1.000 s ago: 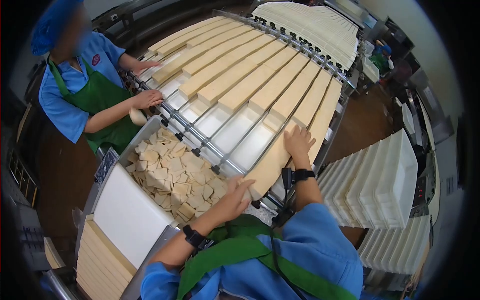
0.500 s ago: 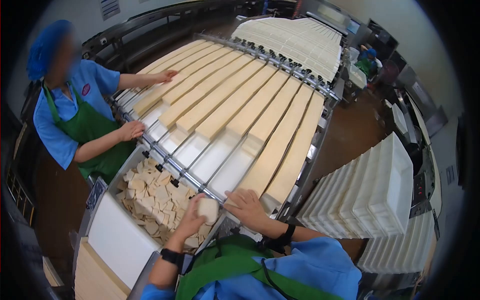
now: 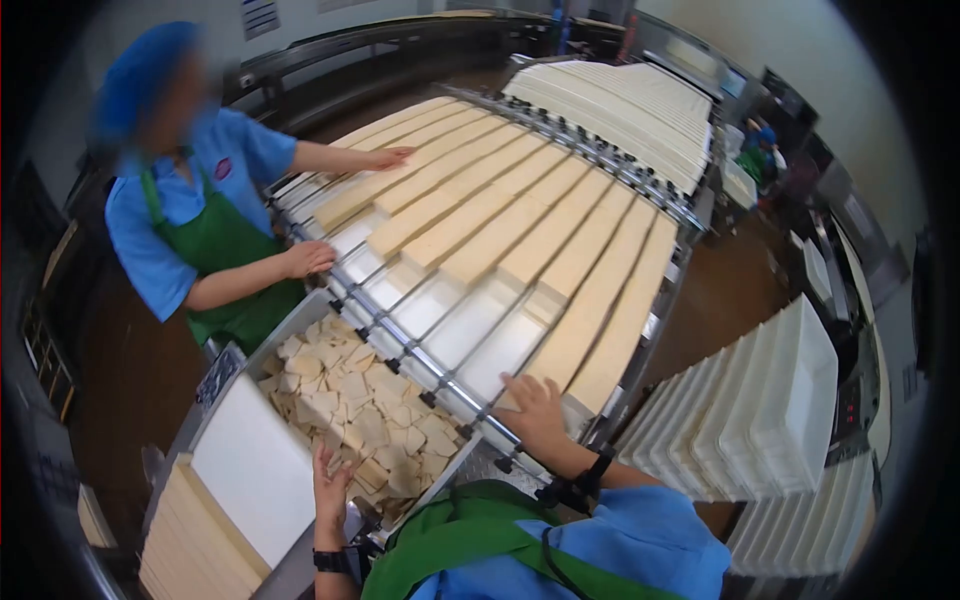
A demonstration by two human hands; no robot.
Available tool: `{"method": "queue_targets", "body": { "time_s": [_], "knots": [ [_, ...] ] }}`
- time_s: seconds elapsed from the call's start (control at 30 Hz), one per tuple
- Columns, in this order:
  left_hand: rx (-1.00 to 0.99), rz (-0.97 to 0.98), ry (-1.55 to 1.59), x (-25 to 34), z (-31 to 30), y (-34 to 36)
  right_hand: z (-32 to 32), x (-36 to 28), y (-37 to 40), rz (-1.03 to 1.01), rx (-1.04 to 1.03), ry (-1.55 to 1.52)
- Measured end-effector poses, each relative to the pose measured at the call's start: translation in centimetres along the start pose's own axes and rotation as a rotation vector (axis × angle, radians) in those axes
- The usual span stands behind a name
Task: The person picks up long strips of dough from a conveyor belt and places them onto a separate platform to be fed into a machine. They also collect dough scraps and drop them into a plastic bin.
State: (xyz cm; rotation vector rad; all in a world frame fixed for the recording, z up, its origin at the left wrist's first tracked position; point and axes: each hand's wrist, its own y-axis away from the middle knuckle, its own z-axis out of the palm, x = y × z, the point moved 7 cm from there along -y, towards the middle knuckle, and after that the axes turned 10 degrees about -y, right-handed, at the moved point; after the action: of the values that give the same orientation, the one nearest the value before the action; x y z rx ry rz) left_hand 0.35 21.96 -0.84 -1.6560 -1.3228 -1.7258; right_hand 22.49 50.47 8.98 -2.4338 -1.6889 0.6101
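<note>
Long pale cream-coloured strips (image 3: pixel 475 245), perhaps tofu or dough, lie side by side between thin dividers on a white conveyor belt (image 3: pixel 478 325). My right hand (image 3: pixel 537 412) is at the near end of one strip, its fingers spread and apparently touching it. My left hand (image 3: pixel 333 485) is over the near-left edge of a bin, fingers apart and holding nothing. Irregular cream scraps (image 3: pixel 365 400) fill much of this bin (image 3: pixel 322 303).
A co-worker (image 3: pixel 190 190) in a blue cap and green apron stands left of the belt, both hands at it. Stacked white trays (image 3: pixel 735 410) stand at the right. A metal rail (image 3: pixel 425 355) crosses the belt's near end. Cream slabs (image 3: pixel 195 535) lie at lower left.
The pale piece in my left hand is out of it, and that hand has drawn back left and down. My right hand stays by the strip's end. The view has shifted slightly.
</note>
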Motion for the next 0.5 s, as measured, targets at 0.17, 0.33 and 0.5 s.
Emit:
{"method": "queue_targets", "body": {
  "time_s": [0.17,0.33,0.5],
  "knots": [
    [0.259,0.012,0.119,-2.4,-6.6,2.8,1.2,0.2,-0.9,0.056,0.027,-0.080],
    [0.625,0.095,0.104,-7.1,-15.6,7.0,3.7,1.9,-0.7,-0.028,-0.072,-0.108],
    [1.105,-0.016,-0.396,-12.9,-24.2,13.2,5.0,0.6,-2.6,0.178,-0.180,0.289]
  ]
}}
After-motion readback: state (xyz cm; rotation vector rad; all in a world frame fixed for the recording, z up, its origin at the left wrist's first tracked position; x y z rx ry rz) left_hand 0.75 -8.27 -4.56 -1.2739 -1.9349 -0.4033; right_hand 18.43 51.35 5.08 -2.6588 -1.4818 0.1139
